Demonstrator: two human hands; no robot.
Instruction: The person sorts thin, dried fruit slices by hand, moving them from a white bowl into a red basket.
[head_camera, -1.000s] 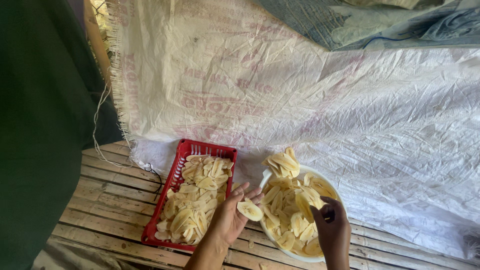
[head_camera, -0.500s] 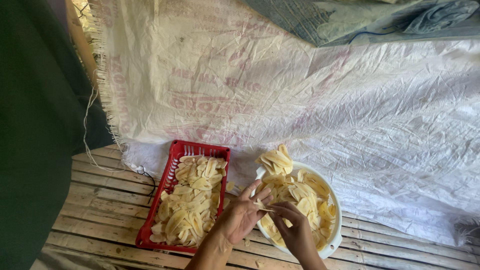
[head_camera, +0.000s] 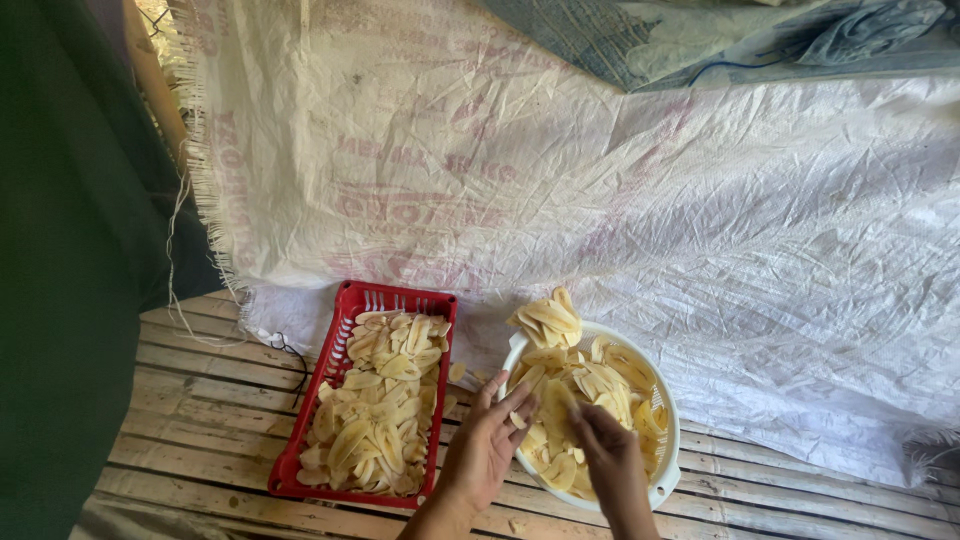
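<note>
Reaching into white bowl of pale yellow slices, right hand has fingers curled among them, grip unclear | left hand spread flat, fingers at near-left rim | red basket of slices just left | both on slatted table | white woven sack behind.

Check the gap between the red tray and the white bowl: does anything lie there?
In the head view, the left hand fills most of the gap between the red tray and white bowl; a stray pale slice lies above it on slats.
</note>
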